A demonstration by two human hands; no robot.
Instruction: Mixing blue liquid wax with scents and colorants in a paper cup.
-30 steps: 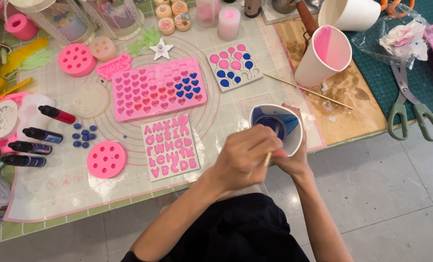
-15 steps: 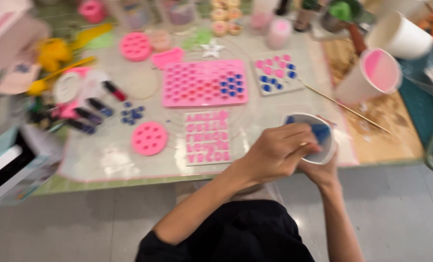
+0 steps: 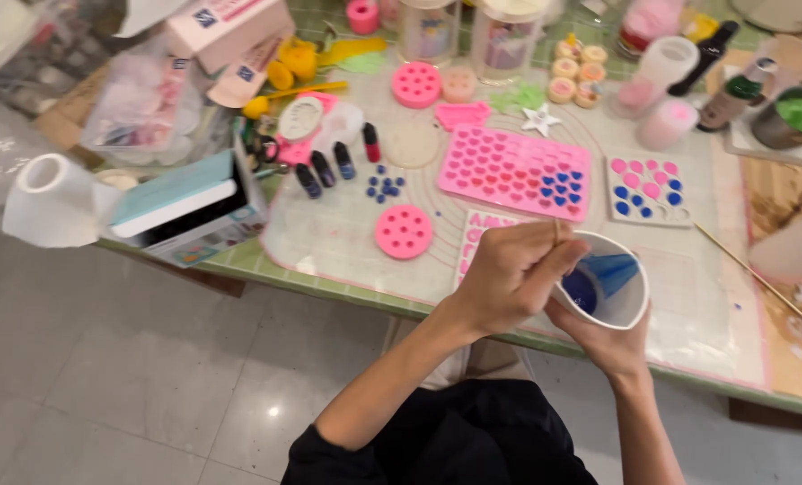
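Head view: right fingers point(image 3: 599, 334) cup the white cup point(image 3: 609, 287); left fingers point(image 3: 531, 260) pinch a stick point(image 3: 557, 231) above it.

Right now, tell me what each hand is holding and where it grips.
The left hand pinches a thin wooden stick near its upper end. The right hand cups the white cup of blue liquid from underneath.
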